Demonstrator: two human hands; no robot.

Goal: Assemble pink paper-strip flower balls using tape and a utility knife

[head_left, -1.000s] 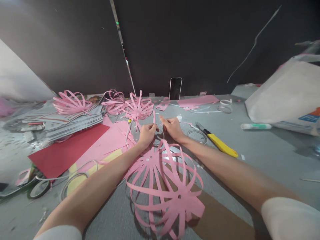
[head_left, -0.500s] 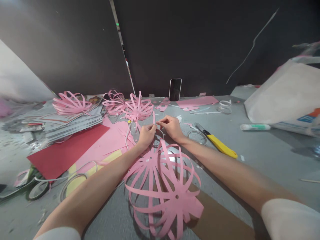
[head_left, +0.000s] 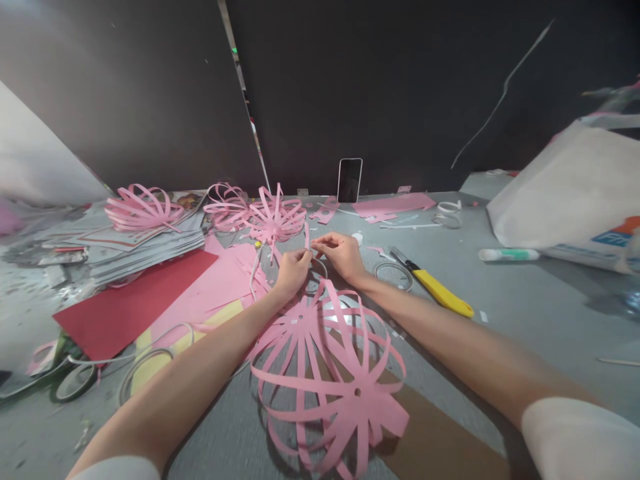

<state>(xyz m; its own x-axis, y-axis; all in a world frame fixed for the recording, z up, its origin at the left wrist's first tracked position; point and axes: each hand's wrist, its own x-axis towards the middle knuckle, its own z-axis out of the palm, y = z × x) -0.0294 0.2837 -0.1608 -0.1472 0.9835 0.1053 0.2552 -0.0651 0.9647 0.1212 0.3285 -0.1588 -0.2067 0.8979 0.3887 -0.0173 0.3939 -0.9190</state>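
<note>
Beyond the near pink paper-strip globe (head_left: 367, 400), left hand (head_left: 294, 270) and right hand (head_left: 344, 255) nearly meet at the fingertips. Grip of either: cannot tell; whatever lies between the fingers is too small to resolve. Thin grey ring (head_left: 327, 272), partly hidden by left hand, lies between fingertips and globe. Brown sheet (head_left: 440, 430) partly under globe, cut off at bottom edge. Yellow-handled utility knife (head_left: 443, 291) beyond globe, to its right.
</note>
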